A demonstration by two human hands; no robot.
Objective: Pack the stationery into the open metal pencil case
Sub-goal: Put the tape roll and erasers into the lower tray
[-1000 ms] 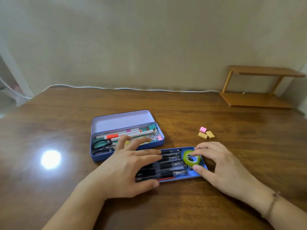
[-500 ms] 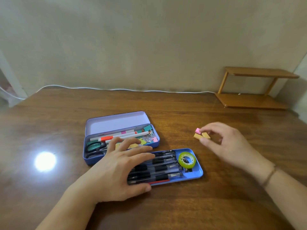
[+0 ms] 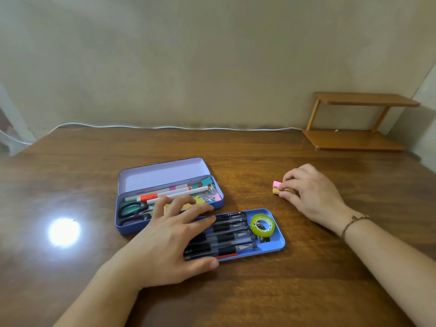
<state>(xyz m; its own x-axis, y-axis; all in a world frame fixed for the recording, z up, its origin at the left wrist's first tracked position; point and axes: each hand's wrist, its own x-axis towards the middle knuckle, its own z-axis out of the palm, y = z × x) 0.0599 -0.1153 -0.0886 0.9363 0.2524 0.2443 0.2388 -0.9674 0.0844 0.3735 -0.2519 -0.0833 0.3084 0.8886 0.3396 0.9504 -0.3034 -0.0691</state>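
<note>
The open purple metal pencil case [image 3: 122,226] lies at centre left, holding scissors [image 3: 132,208], markers [image 3: 165,193], binder clips and sticky notes. In front of it sits a blue tray [image 3: 276,239] with several black pens [image 3: 231,234] and a green tape roll [image 3: 262,224]. My left hand [image 3: 169,239] rests flat with spread fingers on the tray's left part and the pens. To the right, my right hand [image 3: 311,192] pinches small erasers [image 3: 276,187], a pink one over orange ones, on the table.
A wooden two-level shelf [image 3: 354,138] stands at the back right against the wall. A white cable [image 3: 165,127] runs along the table's far edge. A bright light reflection lies on the table at the left.
My right hand left the green tape roll in the tray, moved back and right to the erasers and closed its fingers on them. My left hand stayed on the pens.
</note>
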